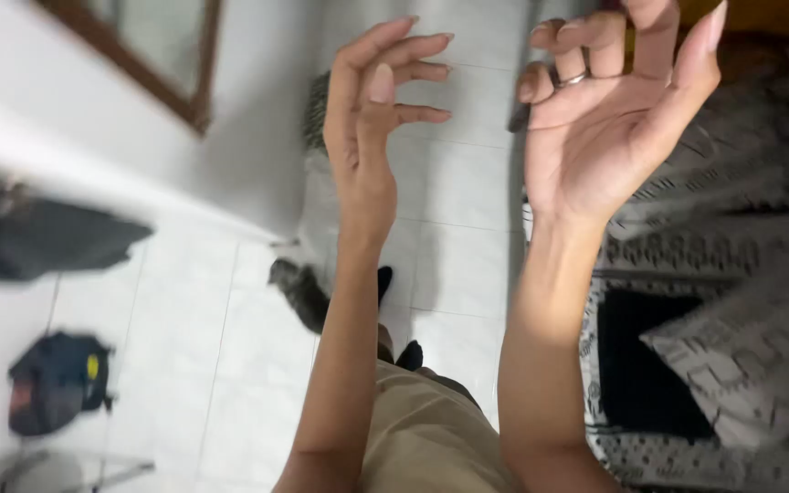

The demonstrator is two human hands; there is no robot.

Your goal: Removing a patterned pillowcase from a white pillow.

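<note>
Both my forearms are raised in front of the camera above a white tiled floor [454, 183]. My left hand [372, 100] is held edge-on, fingers loosely curled and apart, holding nothing. My right hand [609, 100] shows its palm, fingers curled inward but apart, a ring on one finger, and it holds nothing. A dark slim object shows just behind its little finger; I cannot tell what it is. Below my arms I see my tan trousers [431, 438] and dark feet [408, 354].
A grey cat [301, 292] stands on the tiles by my feet. A black and white patterned rug [687, 274] lies at the right. At the left are a dark bag [57, 379], dark cloth [47, 237] and a wood-framed window [162, 55].
</note>
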